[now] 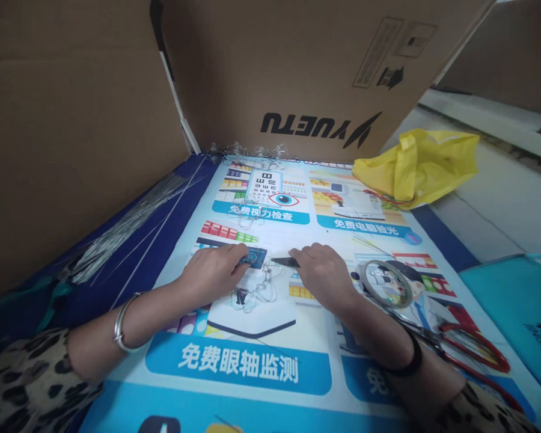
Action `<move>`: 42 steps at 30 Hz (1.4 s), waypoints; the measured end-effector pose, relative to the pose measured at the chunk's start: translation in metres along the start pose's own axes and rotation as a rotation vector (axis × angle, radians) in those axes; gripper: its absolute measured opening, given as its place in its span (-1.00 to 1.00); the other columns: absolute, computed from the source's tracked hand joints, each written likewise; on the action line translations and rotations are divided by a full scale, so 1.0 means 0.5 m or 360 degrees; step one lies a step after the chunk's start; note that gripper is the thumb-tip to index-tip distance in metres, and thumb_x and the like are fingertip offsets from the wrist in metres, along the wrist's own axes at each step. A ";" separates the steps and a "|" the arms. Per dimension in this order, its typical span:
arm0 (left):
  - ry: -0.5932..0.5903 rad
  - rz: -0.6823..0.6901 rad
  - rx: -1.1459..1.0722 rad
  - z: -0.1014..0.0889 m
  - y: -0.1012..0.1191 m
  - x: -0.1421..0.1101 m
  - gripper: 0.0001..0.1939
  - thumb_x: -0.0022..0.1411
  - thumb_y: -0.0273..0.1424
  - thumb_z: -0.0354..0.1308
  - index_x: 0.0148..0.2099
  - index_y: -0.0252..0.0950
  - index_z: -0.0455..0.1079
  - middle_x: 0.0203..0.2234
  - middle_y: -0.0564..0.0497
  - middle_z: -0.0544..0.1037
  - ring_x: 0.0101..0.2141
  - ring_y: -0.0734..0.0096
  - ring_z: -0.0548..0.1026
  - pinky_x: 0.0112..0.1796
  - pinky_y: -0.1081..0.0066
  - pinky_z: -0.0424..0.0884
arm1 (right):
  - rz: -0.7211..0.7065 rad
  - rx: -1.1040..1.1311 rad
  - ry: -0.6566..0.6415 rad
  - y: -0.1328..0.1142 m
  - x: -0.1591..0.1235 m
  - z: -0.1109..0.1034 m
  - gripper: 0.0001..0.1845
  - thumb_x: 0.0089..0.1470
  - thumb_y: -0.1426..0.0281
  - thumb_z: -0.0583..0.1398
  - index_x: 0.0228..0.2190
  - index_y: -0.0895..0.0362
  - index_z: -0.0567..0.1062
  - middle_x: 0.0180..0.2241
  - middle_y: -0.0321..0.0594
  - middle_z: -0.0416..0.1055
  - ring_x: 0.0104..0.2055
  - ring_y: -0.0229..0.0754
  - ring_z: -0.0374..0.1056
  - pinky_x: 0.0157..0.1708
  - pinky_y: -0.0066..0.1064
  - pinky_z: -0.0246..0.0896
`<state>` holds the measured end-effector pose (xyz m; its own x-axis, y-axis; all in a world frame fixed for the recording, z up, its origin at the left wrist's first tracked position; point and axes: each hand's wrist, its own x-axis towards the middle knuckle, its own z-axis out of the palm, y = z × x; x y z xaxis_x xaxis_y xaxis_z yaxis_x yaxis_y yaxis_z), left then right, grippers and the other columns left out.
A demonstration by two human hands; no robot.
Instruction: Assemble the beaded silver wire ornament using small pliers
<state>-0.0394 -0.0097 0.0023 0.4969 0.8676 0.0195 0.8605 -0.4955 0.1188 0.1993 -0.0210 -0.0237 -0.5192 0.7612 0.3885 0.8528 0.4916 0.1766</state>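
Observation:
My left hand [223, 267] is closed in a pinch beside a small blue patterned rectangle [256, 258], which looks like part of the printed sheet. What its fingertips hold is too small to make out. My right hand [322, 273] is wrapped round a dark, pointed tool [286, 262], its tip directed left toward my left fingers. Most of that tool is hidden in the palm. Thin looped wire [265, 291] with clear and dark bits lies just below, between the hands; whether either hand touches it, I cannot tell.
A printed sheet [270, 409] covers the table. Straight wires [130, 228] lie in a bundle at left; more wire loops [252, 151] sit at the back. At right are a tape roll [365, 282], red-handled scissors [473, 343], a yellow bag [415, 168] and a cardboard box [288, 72] behind.

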 end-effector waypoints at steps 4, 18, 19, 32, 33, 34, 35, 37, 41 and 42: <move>-0.0055 0.0012 -0.0133 -0.015 -0.002 -0.002 -0.84 0.20 -0.28 -0.02 -0.24 -0.23 0.29 -0.51 0.05 0.48 -0.52 0.36 0.41 -0.56 0.46 0.07 | 0.0011 0.0001 -0.0018 0.003 0.002 0.001 -0.76 0.05 0.52 0.06 -0.26 0.16 0.47 -0.48 -0.24 0.40 -0.37 -0.21 0.21 -0.36 -0.37 -0.06; -0.0021 0.0336 -0.0765 -0.042 0.008 0.076 -0.86 0.18 -0.40 0.04 -0.28 -0.23 0.43 -0.37 0.06 0.50 -0.34 0.41 0.42 -0.32 0.46 0.28 | 0.0066 0.0031 -0.0087 0.015 0.006 0.006 -0.76 -0.01 0.51 0.12 -0.24 0.15 0.46 -0.47 -0.22 0.40 -0.35 -0.20 0.21 -0.35 -0.37 -0.07; -0.0039 0.0358 -0.0821 -0.037 0.008 0.081 -0.85 0.18 -0.41 0.03 -0.30 -0.23 0.43 -0.39 0.07 0.51 -0.33 0.42 0.42 -0.31 0.46 0.28 | 0.0067 0.0031 -0.0086 0.015 0.006 0.006 -0.76 -0.01 0.51 0.11 -0.24 0.14 0.46 -0.47 -0.22 0.40 -0.36 -0.20 0.21 -0.35 -0.38 -0.08; 0.0087 0.0478 -0.0614 -0.003 0.004 0.078 -0.84 0.20 -0.50 -0.09 -0.36 -0.29 0.30 -0.47 0.08 0.42 -0.43 0.48 0.35 -0.41 0.50 0.20 | 0.0131 -0.0045 -0.0172 0.022 -0.005 -0.013 -0.73 -0.01 0.53 0.10 -0.22 0.15 0.45 -0.44 -0.21 0.40 -0.33 -0.17 0.20 -0.33 -0.36 -0.10; 0.0110 0.0500 -0.0558 -0.003 0.004 0.077 -0.84 0.19 -0.50 -0.09 -0.38 -0.29 0.29 -0.49 0.08 0.41 -0.44 0.48 0.34 -0.41 0.49 0.19 | 0.0142 -0.0053 -0.0172 0.023 -0.008 -0.018 -0.73 0.00 0.53 0.09 -0.22 0.15 0.45 -0.44 -0.21 0.39 -0.33 -0.16 0.19 -0.33 -0.35 -0.10; 0.0133 0.0522 -0.0506 -0.004 0.003 0.076 -0.85 0.18 -0.50 -0.08 -0.40 -0.29 0.28 -0.51 0.08 0.39 -0.45 0.48 0.33 -0.42 0.49 0.18 | 0.0148 -0.0058 -0.0171 0.022 -0.011 -0.023 -0.74 0.01 0.53 0.09 -0.22 0.15 0.45 -0.43 -0.21 0.39 -0.33 -0.16 0.19 -0.33 -0.35 -0.10; 0.0149 0.0543 -0.0466 -0.005 0.002 0.075 -0.85 0.17 -0.50 -0.08 -0.41 -0.29 0.26 -0.53 0.08 0.38 -0.46 0.47 0.32 -0.42 0.48 0.17 | 0.0142 -0.0061 -0.0166 0.019 -0.014 -0.028 -0.74 0.02 0.52 0.09 -0.22 0.16 0.45 -0.43 -0.20 0.39 -0.33 -0.16 0.18 -0.33 -0.34 -0.10; 0.0154 0.0568 -0.0429 -0.006 0.001 0.074 -0.86 0.15 -0.50 -0.08 -0.43 -0.29 0.24 -0.55 0.08 0.36 -0.48 0.47 0.31 -0.44 0.48 0.16 | 0.0106 -0.0057 -0.0156 0.009 -0.016 -0.038 -0.76 0.03 0.51 0.08 -0.22 0.15 0.44 -0.43 -0.20 0.38 -0.34 -0.16 0.17 -0.34 -0.34 -0.10; 0.0090 0.0504 -0.0435 -0.012 0.000 0.071 -0.87 0.14 -0.49 -0.08 -0.43 -0.29 0.23 -0.55 0.08 0.37 -0.51 0.49 0.31 -0.48 0.49 0.14 | -0.0059 -0.0102 -0.0180 -0.023 -0.007 -0.052 -0.79 0.06 0.52 0.07 -0.24 0.14 0.43 -0.45 -0.21 0.34 -0.35 -0.15 0.14 -0.36 -0.31 -0.14; 0.0056 0.0472 -0.0428 -0.015 0.001 0.070 -0.88 0.14 -0.48 -0.09 -0.42 -0.29 0.23 -0.55 0.08 0.37 -0.52 0.49 0.31 -0.49 0.50 0.13 | -0.0118 -0.0125 -0.0196 -0.029 -0.002 -0.055 -0.81 0.06 0.52 0.08 -0.26 0.15 0.43 -0.46 -0.21 0.33 -0.36 -0.14 0.13 -0.37 -0.31 -0.15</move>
<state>-0.0226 0.0207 0.0104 0.7112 0.6917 0.1255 0.6176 -0.7001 0.3583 0.1891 -0.0404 -0.0020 -0.5797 0.7727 0.2587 0.8112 0.5173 0.2728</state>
